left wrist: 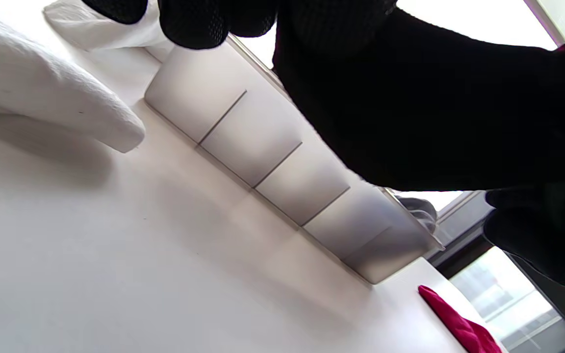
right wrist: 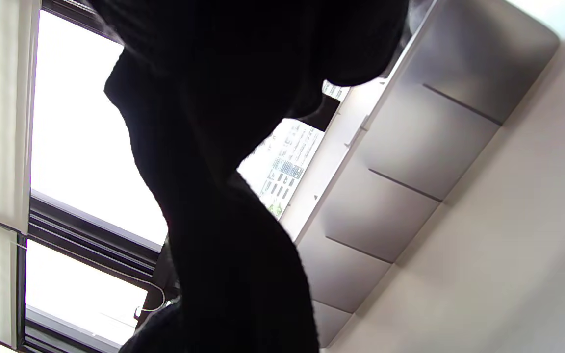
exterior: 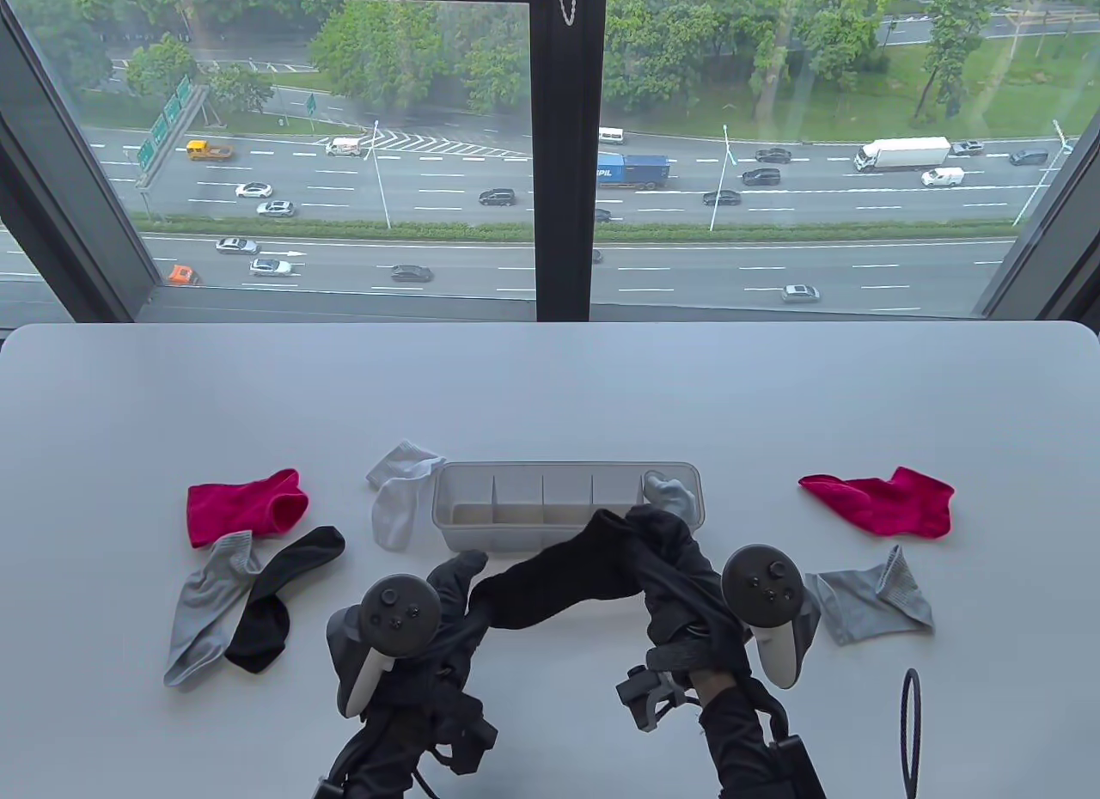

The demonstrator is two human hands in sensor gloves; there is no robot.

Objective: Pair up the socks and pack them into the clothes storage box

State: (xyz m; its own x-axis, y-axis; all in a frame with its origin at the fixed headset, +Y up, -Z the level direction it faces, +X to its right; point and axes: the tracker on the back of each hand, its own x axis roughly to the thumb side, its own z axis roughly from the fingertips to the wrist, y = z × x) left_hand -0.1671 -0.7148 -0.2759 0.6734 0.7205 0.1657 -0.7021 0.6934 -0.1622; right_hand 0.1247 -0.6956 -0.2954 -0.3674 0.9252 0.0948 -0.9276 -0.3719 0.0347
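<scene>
A long black sock hangs stretched between my two hands, just in front of the translucent storage box. My left hand grips its left end and my right hand grips its right end at the box's right front corner. The box has several compartments; a grey sock sits in the rightmost one. In the left wrist view the black sock hangs over the box. It fills the right wrist view beside the box.
White socks lie left of the box. At far left lie a red sock, a grey sock and a black sock. At the right lie a red sock and a grey sock. A black loop lies bottom right.
</scene>
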